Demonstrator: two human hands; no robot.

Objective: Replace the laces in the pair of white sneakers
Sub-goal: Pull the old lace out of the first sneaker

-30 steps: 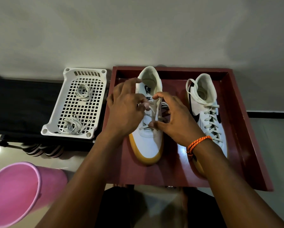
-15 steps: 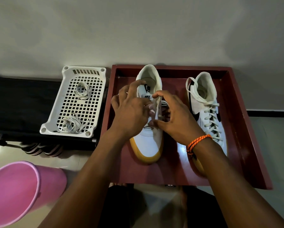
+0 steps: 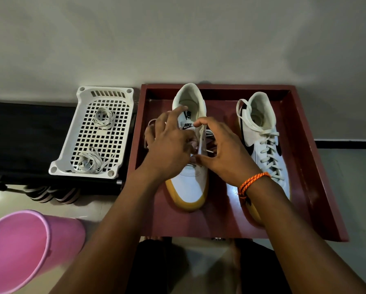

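Observation:
Two white sneakers with tan soles stand in a dark red tray (image 3: 303,132). The left sneaker (image 3: 191,185) has its upper eyelets bare. My left hand (image 3: 169,145) is over its lacing and pinches a white lace (image 3: 147,132), which loops out past the hand's left side. My right hand (image 3: 222,153), with an orange cord at the wrist, curls thumb and forefinger round the sneaker's right eyelet edge, where a short lace end shows. The right sneaker (image 3: 264,145) is laced, with a loose loop at its collar.
A white perforated basket (image 3: 82,132) left of the tray holds two bundles of white laces (image 3: 103,118). It rests on a black bench. A pink bucket (image 3: 23,251) lies at the lower left. A plain wall stands behind the tray.
My left hand has shifted left and spread its fingers, drawing the lace out so that a loop now shows at its left. The right hand has stayed in place on the sneaker.

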